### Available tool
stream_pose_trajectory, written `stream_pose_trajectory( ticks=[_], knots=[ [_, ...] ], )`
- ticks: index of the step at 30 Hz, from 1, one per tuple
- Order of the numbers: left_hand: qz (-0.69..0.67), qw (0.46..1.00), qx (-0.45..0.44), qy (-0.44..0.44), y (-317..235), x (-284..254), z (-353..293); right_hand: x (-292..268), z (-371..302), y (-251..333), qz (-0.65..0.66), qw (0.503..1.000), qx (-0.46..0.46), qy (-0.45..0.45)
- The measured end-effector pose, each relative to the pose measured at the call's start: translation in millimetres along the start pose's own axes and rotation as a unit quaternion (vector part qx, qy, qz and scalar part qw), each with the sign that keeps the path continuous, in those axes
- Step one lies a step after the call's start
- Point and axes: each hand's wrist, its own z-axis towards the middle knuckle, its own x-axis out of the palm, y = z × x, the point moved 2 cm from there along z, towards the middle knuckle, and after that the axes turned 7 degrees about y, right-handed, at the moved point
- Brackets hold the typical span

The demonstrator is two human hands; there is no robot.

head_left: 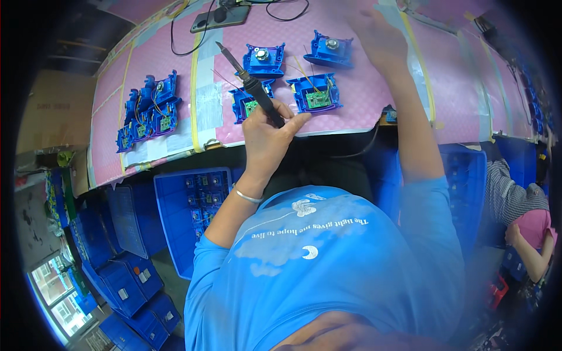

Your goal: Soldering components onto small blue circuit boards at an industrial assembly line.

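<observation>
My left hand (270,131) is closed around the black handle of a soldering iron (253,85), whose metal tip slants up and to the left. Below and beside the iron lies a blue plastic housing half (242,105) with a green circuit board, partly covered by the iron. Just right of my left hand, another blue housing (319,93) holds a green circuit board with thin wires. Two more housings, one with a round silver part (261,55) and one similar (332,44), sit farther back. My right hand (374,35) stretches to the far side, its fingers smeared and faint.
Several wired blue housings (151,111) cluster on the left of the pink-covered table (158,55). A phone (219,20) and black cables lie at the back. Below the table edge stands a blue crate (175,234) with more parts. Another person (521,199) is at the right.
</observation>
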Motion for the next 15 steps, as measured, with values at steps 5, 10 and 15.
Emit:
stream_pose_trajectory(
  ticks=[5, 10, 15],
  knots=[
    [-0.094, 0.985, -0.079, 0.123, -16.7, -20.1, -10.9, -104.0, -11.1, 99.9, 0.464, 0.881, -0.084, 0.020],
    [-0.072, 0.969, -0.022, 0.235, -25.4, -29.3, -14.9, -116.4, -33.2, 153.5, 0.564, 0.816, -0.101, 0.070],
    [0.015, 0.993, -0.009, 0.120, -26.5, -56.2, -17.3, -79.2, -46.4, 171.1, 0.472, 0.874, -0.031, -0.112]
  ],
)
